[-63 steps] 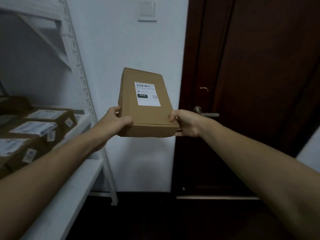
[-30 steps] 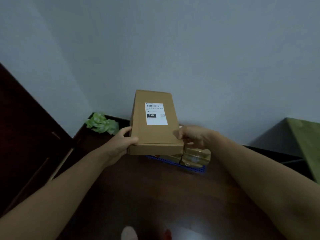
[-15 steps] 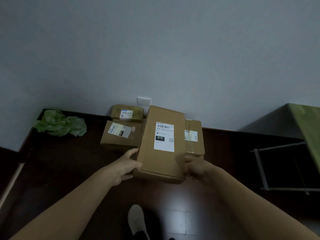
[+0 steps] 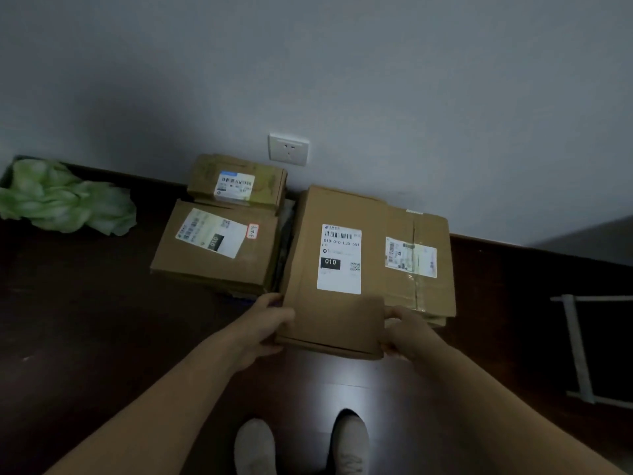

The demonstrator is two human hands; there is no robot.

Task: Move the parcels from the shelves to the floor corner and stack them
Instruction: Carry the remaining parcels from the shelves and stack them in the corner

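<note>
I hold a long flat brown parcel (image 4: 337,214) with a white "010" label between both hands, low over the floor by the wall. My left hand (image 4: 265,323) grips its near left corner and my right hand (image 4: 407,332) its near right corner. Its right side overlaps a taped parcel (image 4: 424,289) that lies on a low stack. I cannot tell whether the held parcel touches that stack. To the left a wide parcel (image 4: 212,265) tops another stack, with a small parcel (image 4: 209,176) behind it against the wall.
A wall socket (image 4: 288,149) sits just above the parcels. Crumpled green material (image 4: 65,200) lies in the floor corner at left. A grey metal frame (image 4: 579,347) stands at right. My two shoes (image 4: 255,447) are on the dark wood floor below the parcel.
I turned from the shelf and door to the floor corner, and my view dropped toward the stacks. The parcel came down with both hands and now hangs low beside the taped parcel.
</note>
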